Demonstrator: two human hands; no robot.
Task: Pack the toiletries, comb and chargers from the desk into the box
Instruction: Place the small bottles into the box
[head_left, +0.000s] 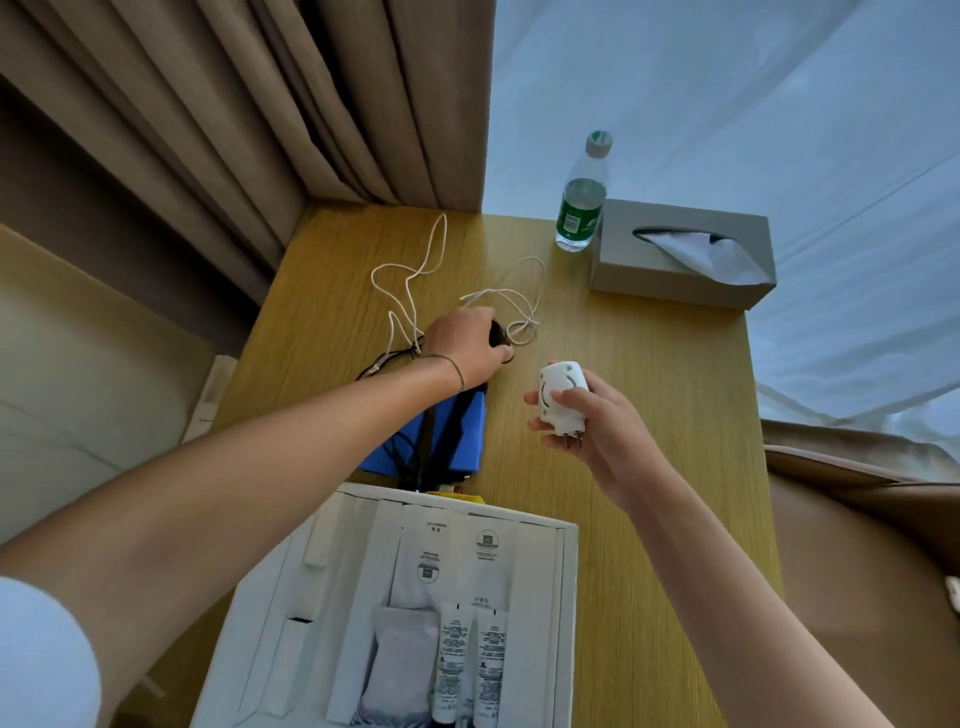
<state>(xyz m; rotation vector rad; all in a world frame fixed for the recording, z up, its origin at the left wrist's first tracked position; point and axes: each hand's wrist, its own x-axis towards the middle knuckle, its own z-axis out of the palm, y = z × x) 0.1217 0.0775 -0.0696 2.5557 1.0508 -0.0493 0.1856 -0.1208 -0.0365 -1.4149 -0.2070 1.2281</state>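
No legible text on packets (447, 556)

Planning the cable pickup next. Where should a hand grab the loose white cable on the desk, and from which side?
Judging by its pose, take the white cable at the tangle where its loops cross, near the left hand, coming from above. It lies flat in slack open loops on the desk, so a pinch at the crossing gathers several strands; a single outer loop would likely trail.
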